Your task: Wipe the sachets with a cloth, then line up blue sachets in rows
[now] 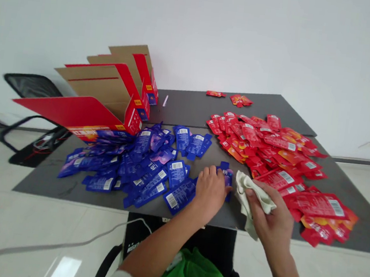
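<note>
My left hand (210, 191) is closed on a blue pouch (226, 173) at the near middle of the table, its fingers curled over the left side and thumb at the right edge. Part of that pouch is hidden beneath the hand. Just to the right, my right hand (271, 216) grips a crumpled whitish cloth (248, 195) close beside the pouch. Many blue pouches (148, 165) with white barcode labels lie in a loose heap left of my hands. A heap of red pouches (255, 140) spreads over the right side, near my right hand.
Open red cardboard boxes (83, 115) with raised flaps stand at the table's left. A few red pouches (240, 100) and a small pale pen-like stick (165, 101) lie at the back of the dark table (182, 106). A pale cable (67, 246) crosses the floor.
</note>
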The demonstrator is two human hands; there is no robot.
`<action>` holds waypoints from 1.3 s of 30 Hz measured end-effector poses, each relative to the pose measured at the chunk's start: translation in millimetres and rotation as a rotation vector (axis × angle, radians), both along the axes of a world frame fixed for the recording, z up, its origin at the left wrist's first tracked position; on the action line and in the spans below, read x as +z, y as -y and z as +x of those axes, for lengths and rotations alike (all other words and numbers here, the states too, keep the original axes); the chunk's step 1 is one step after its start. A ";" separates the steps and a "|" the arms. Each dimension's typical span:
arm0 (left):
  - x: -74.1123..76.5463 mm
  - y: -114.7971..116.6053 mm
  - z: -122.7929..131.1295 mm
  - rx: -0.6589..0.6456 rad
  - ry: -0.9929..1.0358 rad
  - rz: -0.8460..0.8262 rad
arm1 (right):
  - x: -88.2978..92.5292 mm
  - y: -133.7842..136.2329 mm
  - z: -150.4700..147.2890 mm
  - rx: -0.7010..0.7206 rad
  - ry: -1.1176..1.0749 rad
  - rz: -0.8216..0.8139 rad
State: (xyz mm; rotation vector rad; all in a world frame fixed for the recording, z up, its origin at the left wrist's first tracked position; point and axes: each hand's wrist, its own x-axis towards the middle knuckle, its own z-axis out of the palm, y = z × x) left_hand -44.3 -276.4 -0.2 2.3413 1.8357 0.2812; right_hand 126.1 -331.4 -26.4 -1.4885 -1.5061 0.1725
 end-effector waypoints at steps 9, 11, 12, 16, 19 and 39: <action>30.2 -13.2 28.6 -0.065 -0.172 -0.221 | -36.6 20.1 6.4 -0.074 -0.190 -0.148; 37.6 -14.7 32.3 -0.062 -0.162 -0.258 | -39.1 20.8 7.5 -0.074 -0.211 -0.146; 39.8 -15.0 32.9 -0.062 -0.154 -0.263 | -39.5 20.9 7.8 -0.079 -0.224 -0.141; 38.3 -16.1 25.6 -0.058 -0.118 -0.239 | -38.1 20.6 7.7 -0.105 -0.269 -0.139; 32.3 -18.9 12.6 -0.011 -0.098 -0.198 | -37.3 20.3 7.4 -0.121 -0.284 -0.152; 78.1 -141.6 -126.2 0.314 -0.091 -0.196 | -40.6 19.8 10.4 -0.125 -0.301 -0.191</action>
